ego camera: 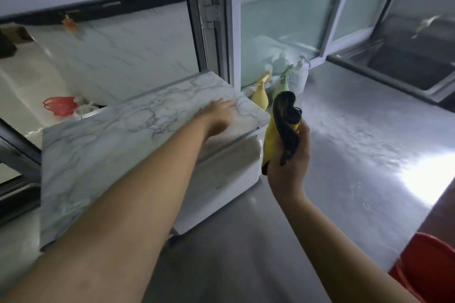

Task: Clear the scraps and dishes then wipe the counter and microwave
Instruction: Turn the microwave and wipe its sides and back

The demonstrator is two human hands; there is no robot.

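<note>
Evidently the scrap-clearing step is in hand, not the wiping: the right hand, just right of the frame's centre, is closed around a banana peel, yellow below and blackened toward its top, held upright above the grey counter beside the microwave, whose marble-patterned top slants across the middle left of the frame. The fingers wrap the peel's lower half with the wrist bent back, and a dark strip of peel hangs over the palm. The left hand reaches out along a nearly straight forearm from the lower left and lies on the microwave's top near its far right corner; it seems to rest flat and hold nothing, though blur hides the fingers and I cannot tell whether they are straight or slightly curled. No cloth shows in either hand, so wiping looks not yet begun. Next, I judge, the peel must go to a bin; the red container at the lower right edge may be one, but too little of it shows to be sure. A yellow spray bottle and a green spray bottle stand just behind the peel, against the window frame, handy for the wiping to come.
</note>
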